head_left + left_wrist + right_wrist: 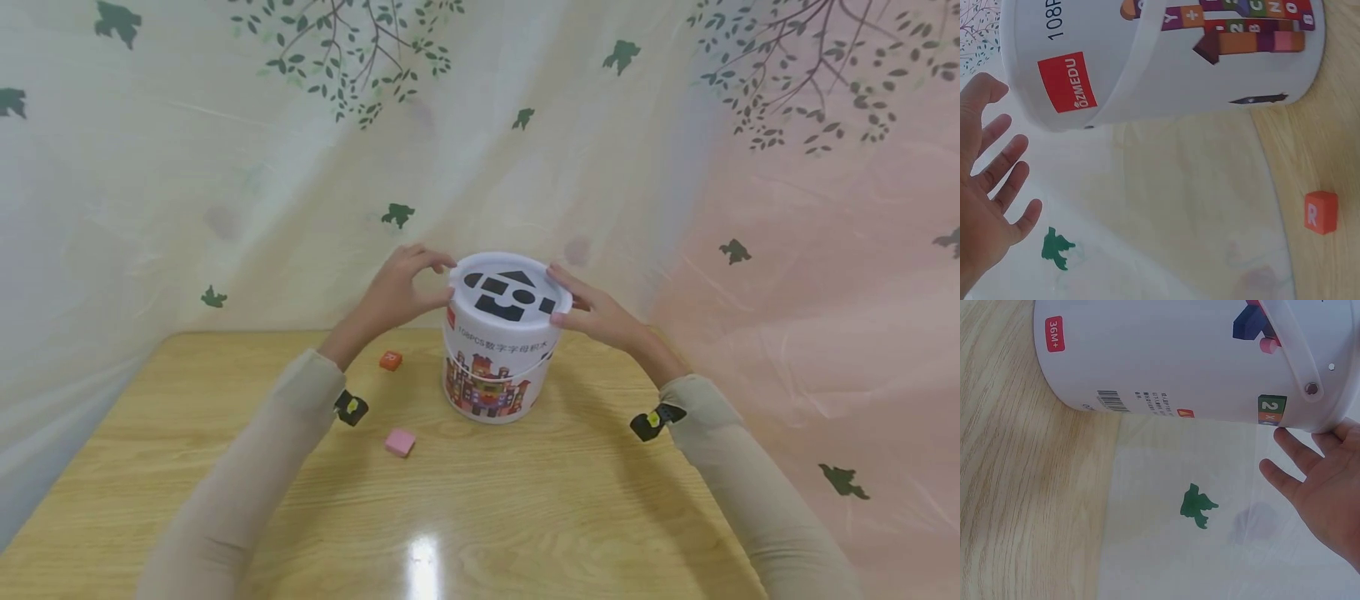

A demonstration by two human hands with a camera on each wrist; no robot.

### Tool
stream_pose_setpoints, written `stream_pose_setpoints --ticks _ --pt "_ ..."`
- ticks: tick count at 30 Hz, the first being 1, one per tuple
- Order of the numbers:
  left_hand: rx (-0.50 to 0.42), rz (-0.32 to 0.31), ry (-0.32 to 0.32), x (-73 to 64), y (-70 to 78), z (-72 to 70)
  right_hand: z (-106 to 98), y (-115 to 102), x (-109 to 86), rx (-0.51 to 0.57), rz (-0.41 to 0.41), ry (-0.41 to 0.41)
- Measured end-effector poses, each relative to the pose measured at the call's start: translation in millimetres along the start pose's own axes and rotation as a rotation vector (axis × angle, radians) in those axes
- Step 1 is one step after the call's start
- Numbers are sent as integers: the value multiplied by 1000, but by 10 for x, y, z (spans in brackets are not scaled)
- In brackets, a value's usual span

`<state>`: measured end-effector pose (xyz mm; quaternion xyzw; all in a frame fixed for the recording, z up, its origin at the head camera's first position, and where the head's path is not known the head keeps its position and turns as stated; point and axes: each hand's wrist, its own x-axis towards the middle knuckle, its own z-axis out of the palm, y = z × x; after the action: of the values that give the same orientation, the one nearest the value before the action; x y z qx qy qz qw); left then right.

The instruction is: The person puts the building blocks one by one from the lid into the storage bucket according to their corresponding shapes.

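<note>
A white lidded toy-block bucket [491,358] with printed block pictures stands upright on the table. Its white lid [470,301] has several dark shaped openings and sits on top. My left hand [405,287] is at the lid's left edge, thumb and fingertips at the rim. In the left wrist view the left hand's fingers are spread and loosely bent beside the bucket. On the opposite side, my right hand [600,315] holds the lid's rim with thumb and fingers. The right wrist view shows its other fingers extended beside the bucket's wall; the thumb is hidden there.
An orange block [391,360] marked R lies left of the bucket on the wooden table [525,517]. Nearer the front is a pink block [400,442]. A curtain [315,200] with leaf prints hangs behind the table. The bucket's thin handle [1297,356] hangs down its side.
</note>
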<state>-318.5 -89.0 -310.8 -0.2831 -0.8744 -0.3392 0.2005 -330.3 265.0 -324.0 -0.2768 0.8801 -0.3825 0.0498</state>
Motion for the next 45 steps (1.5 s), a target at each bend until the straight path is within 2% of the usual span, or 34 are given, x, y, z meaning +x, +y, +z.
stream_pose_setpoints --ticks 4,7,15,18,23,27,32,39,45 --pt "-23 7 3 -133 -108 -41 4 3 4 -3 2 3" --pt "-41 -7 -52 -238 -198 -44 3 2 -3 -9 12 7" --pt "-30 11 -264 -554 -474 94 -2 -4 -1 -6 32 16" --pt "-64 -22 -369 -679 -540 139 -1 -13 2 -6 34 14" --pt "-141 -116 -566 -852 -609 190 3 -14 4 -5 27 9" --pt "-174 -147 -651 -960 -649 242 0 -6 -1 -15 22 3" --pt "-165 -157 -712 -1055 -681 306 14 -5 0 -14 23 7" --pt "-142 -171 -763 -1138 -713 367 19 -6 -5 -5 28 15" --pt "-141 -129 -776 -1174 -732 411 19 -8 -3 -4 37 10"
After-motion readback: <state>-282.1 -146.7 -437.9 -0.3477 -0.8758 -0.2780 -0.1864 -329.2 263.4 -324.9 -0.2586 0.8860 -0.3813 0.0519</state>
